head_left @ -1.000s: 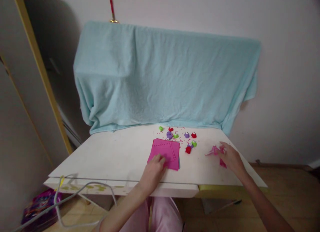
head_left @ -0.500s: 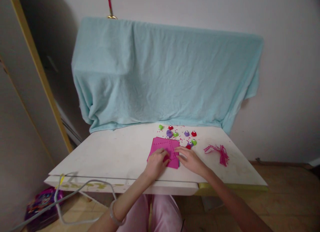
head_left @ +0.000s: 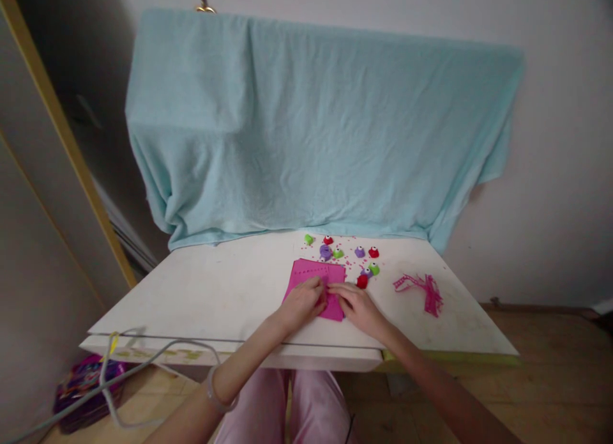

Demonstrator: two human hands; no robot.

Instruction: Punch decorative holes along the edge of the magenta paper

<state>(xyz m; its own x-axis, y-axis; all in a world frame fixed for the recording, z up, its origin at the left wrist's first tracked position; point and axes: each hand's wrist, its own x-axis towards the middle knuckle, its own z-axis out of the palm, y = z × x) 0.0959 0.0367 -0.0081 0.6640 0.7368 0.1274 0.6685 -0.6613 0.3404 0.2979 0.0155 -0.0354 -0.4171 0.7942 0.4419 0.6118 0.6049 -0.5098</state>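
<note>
Pink square sheets are lying stacked on the white table. Left hand is resting on the stack, fingers curled in narrowly; right hand is lying across its right edge, fingers bent, tips close to the left's. Cannot tell whether either is pinching a sheet. Small eyed figures are sitting beyond; pink strips are lying right.

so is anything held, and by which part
Cannot be told: the left hand and right hand are close together over the pink sheets, hiding any grip.
</note>
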